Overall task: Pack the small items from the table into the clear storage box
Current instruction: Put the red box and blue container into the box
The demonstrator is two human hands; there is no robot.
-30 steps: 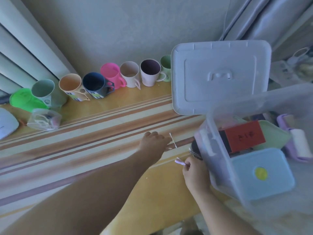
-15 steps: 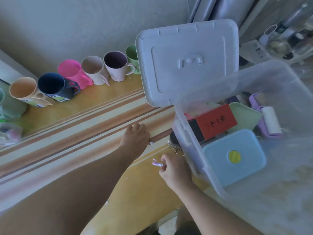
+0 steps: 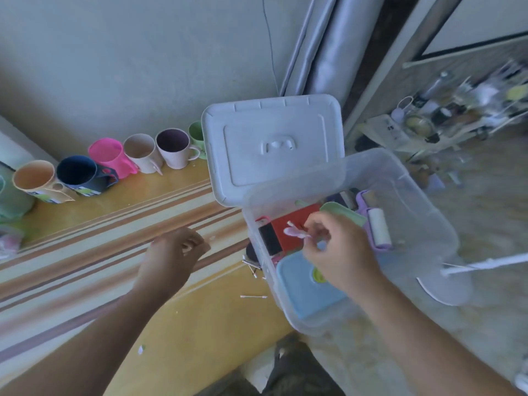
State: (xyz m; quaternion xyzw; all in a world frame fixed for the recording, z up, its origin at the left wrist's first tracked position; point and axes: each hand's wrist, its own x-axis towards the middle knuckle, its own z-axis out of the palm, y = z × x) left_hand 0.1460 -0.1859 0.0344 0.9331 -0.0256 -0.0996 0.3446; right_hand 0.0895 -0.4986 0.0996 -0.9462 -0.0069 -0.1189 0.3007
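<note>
— Pinching what, over the clear storage box?
— Pinching small pink-tipped swabs between thumb and curled fingertips of the right hand, above the red-and-black case and the blue container inside.
— And at three o'clock of that grip?
— Lying in the box: a green lid, then a purple lint roller. Leaning at twelve o'clock: the white box lid.
— Left hand?
— Hovering at nine o'clock of the box, above the striped table, fingers curled inward; cannot tell whether holding anything.
— Left on the table?
— One cotton swab at seven o'clock of the box; small metal pieces against its near wall. Further out, at ten o'clock: a row of mugs along the wall.
</note>
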